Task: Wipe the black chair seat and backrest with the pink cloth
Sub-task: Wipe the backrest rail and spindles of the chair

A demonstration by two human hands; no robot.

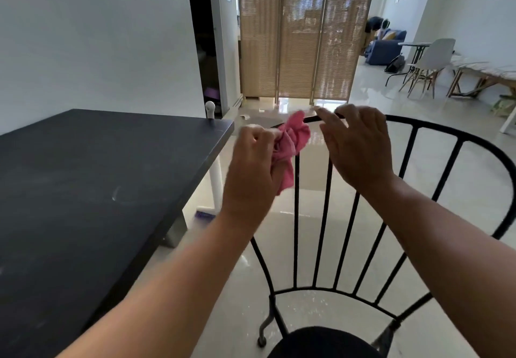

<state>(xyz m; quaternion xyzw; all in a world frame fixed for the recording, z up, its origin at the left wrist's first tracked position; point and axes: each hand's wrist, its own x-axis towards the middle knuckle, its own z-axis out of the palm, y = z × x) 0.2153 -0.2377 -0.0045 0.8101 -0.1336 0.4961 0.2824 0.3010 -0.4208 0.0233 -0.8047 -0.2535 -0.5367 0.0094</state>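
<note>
A black metal chair stands in front of me, its curved backrest (452,137) of thin vertical bars facing me. Its round black seat (324,343) shows at the bottom edge. My left hand (252,167) is shut on a crumpled pink cloth (291,141), held against the left end of the top rail. My right hand (354,145) rests on the top rail just right of the cloth, fingers extended over the rail, hiding part of it.
A black table (92,190) with white legs fills the left, close to the chair. Behind stand a bamboo folding screen (301,36), an open doorway, and at far right a grey chair (430,61), a small table and a blue sofa. The floor is glossy tile.
</note>
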